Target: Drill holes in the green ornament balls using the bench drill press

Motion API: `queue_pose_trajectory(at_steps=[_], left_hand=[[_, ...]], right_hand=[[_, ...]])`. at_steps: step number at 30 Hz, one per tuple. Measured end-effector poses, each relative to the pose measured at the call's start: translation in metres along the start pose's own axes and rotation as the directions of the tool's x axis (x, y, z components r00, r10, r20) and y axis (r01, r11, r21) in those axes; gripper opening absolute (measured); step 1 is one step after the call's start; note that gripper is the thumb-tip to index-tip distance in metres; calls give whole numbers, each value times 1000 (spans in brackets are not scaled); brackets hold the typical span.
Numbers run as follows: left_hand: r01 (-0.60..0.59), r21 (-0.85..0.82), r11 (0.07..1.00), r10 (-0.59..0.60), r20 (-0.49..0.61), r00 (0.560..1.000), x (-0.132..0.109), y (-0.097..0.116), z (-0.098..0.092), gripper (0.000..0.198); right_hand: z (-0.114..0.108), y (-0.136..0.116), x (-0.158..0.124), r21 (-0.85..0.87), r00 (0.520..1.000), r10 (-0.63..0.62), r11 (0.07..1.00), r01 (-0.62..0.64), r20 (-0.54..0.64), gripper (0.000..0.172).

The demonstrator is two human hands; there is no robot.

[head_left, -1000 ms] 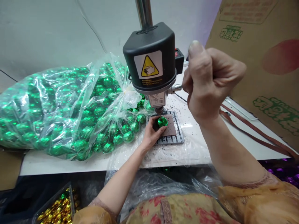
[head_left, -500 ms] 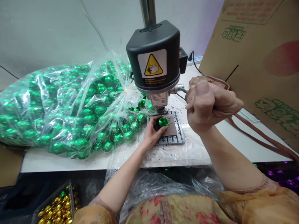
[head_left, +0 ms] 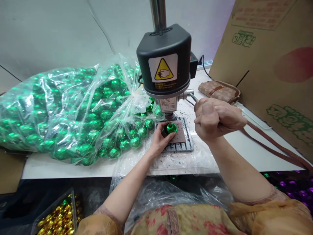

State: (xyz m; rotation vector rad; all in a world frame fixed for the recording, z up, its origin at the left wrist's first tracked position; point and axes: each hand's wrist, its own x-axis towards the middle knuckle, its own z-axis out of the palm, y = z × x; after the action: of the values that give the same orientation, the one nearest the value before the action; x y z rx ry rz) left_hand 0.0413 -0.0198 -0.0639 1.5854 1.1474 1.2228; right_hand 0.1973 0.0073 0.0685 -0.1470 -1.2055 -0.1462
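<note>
Left hand [head_left: 160,141] lies low on the slotted metal base [head_left: 184,147], thumb and fingers closed round a faceted green ball [head_left: 170,127]. That ball sits on a flat brown pad [head_left: 180,133] directly under the chuck [head_left: 168,115] of a small bench press [head_left: 164,49]. The pinch seems meant to keep a round, slick thing from rolling or turning off that spot. Whether the chuck tip touches the ball cannot be made out. Right hand [head_left: 217,119] is clenched in a full fist on the thin steel lever [head_left: 192,96] that juts from the press's right side, thumb laid on top, a whole-hand hold that suits so slim a rod. The press head is a smooth black plastic hood with a yellow hand-warning label, carried on a polished column. Just left of the base slumps a big clear bag [head_left: 73,111], crinkled and glossy and stuffed with the same mirror-faceted green balls, its mouth close to the left hand for easy reach. Clear film covers the white table [head_left: 246,153] near the base and is peppered with dark specks. Behind the right hand rests a patterned pouch [head_left: 218,90] with a brown strap [head_left: 274,141] trailing toward the table's edge, beside a leaning cardboard box [head_left: 269,62]. Below the table, at lower left, a tray [head_left: 57,219] holds gold balls.
</note>
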Motion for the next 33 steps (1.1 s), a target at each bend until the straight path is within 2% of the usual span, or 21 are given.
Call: queue_pose_trajectory(at_steps=[6,15,17,19,21,22,25,27,28,31,33], left_hand=[[3,-24,1000,-3,6,1000,0,0,0,50],[4,-12,1000,-4,-5,1000,0,0,0,49],[8,-5,1000,-8,-8,1000,0,0,0,49],[12,7,1000,-12,-13,1000,1,1,1,49],[18,29,999,-17,-28,999,1,2,1,47],[20,46,999,-18,-48,999,1,4,2,47],[10,112,994,7,-144,990,-6,8,3,45],[-29,188,982,61,-170,984,-18,12,4,44],[-69,235,970,105,-145,984,-26,14,3,43],[-262,319,911,271,17,962,-53,20,-1,38],[-362,299,883,358,68,931,-65,25,-7,37]], right_hand=[[-2,3,-5,18,999,-32,999,32,-19,47],[-9,-1,-9,110,995,-34,994,24,95,43],[-8,-3,-7,112,996,-24,994,14,88,45],[-2,-7,2,73,999,47,996,-49,26,46],[6,-10,18,5,970,244,970,-244,1,46],[10,-12,27,6,954,298,954,-298,-14,45],[19,-13,49,-8,920,392,920,-392,9,44],[21,-12,55,-9,907,420,908,-420,19,44],[21,-12,56,-9,906,422,906,-422,22,44],[19,-12,53,-26,905,424,905,-424,34,44],[18,-11,51,-23,908,417,909,-417,30,45]])
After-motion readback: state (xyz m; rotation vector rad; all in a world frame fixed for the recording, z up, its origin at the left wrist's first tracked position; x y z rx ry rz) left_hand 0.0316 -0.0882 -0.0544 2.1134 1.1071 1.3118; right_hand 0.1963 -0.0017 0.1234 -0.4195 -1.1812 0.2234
